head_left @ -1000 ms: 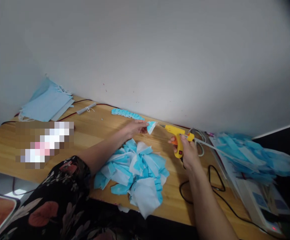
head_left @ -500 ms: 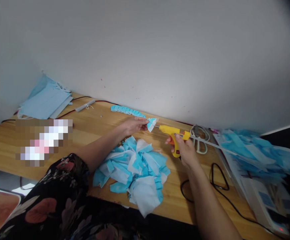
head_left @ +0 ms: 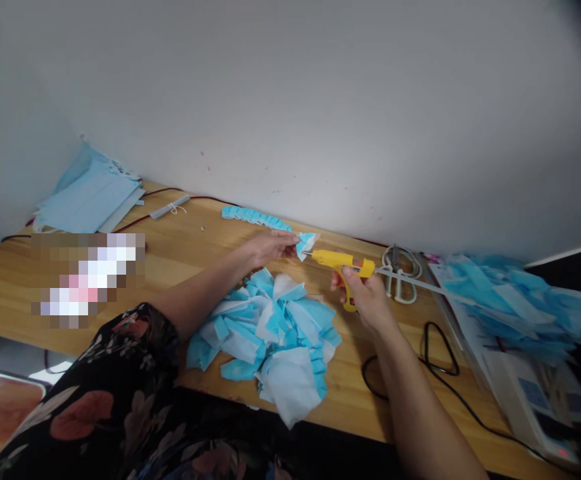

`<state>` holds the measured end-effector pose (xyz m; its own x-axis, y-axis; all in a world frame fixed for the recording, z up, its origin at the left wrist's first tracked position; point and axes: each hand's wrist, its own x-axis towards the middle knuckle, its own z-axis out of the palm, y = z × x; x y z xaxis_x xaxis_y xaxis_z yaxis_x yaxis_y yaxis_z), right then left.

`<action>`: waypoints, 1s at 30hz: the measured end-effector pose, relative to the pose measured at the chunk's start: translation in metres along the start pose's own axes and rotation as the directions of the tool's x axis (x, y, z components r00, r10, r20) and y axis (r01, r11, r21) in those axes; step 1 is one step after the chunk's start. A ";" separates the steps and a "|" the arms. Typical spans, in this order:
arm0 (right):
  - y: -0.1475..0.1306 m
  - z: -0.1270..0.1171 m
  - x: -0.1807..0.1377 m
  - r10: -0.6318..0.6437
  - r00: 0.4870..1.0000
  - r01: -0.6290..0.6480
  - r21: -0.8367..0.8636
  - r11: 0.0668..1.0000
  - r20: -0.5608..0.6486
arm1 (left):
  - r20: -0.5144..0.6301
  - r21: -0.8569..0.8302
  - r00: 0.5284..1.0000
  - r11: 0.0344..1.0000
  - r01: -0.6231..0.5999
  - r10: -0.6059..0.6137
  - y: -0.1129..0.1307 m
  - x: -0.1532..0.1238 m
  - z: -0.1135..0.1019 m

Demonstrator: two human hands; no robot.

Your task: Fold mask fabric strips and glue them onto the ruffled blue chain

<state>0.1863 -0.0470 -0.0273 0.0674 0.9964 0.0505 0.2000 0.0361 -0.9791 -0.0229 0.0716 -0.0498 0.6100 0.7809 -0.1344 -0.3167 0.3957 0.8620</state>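
Note:
My left hand (head_left: 269, 247) pinches a small folded blue-and-white fabric piece (head_left: 305, 244) above the wooden table (head_left: 185, 260). My right hand (head_left: 365, 297) is wrapped round the grip of a yellow glue gun (head_left: 339, 263). The gun's nozzle touches the folded piece. A clear glue stick juts out of the gun's back toward the right. Below both hands lies a heap of blue and white fabric pieces (head_left: 275, 337). A row of joined blue folded pieces (head_left: 255, 217) lies along the wall beyond my left hand.
Scissors (head_left: 400, 272) lie right of the gun. A black cord (head_left: 435, 373) loops across the table's right side. Blue fabric strips (head_left: 510, 303) are piled on a tray at the right. A stack of blue masks (head_left: 87, 200) leans at the far left beside a blurred patch.
The glue gun has moved left until its nozzle meets the folded piece held in my left hand. The view has shifted slightly.

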 end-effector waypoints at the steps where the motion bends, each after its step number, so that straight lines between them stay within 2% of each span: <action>1: 0.000 0.000 0.000 -0.001 1.000 0.001 -0.004 1.000 -0.002 | 0.000 -0.002 1.000 1.000 0.000 0.000 0.000 0.000 0.000; 16: 0.003 -0.004 0.001 -0.012 0.999 0.011 -0.017 1.000 -0.049 | -0.002 0.005 1.000 1.000 0.011 -0.011 -0.003 0.003 -0.003; 23: 0.002 -0.013 0.000 -0.014 0.994 0.023 0.077 0.997 -0.113 | -0.005 0.000 1.000 1.000 0.015 -0.015 -0.001 0.001 -0.002; 30: 0.004 -0.010 0.001 -0.007 0.998 0.012 0.083 0.996 -0.070 | 0.006 0.002 1.000 1.000 0.014 -0.014 -0.003 0.002 -0.003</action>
<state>0.1973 -0.0470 -0.0293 0.1343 0.9884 0.0706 0.1188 0.0546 -0.9914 -0.0226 0.0734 -0.0538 0.6189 0.7722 -0.1436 -0.3068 0.4060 0.8609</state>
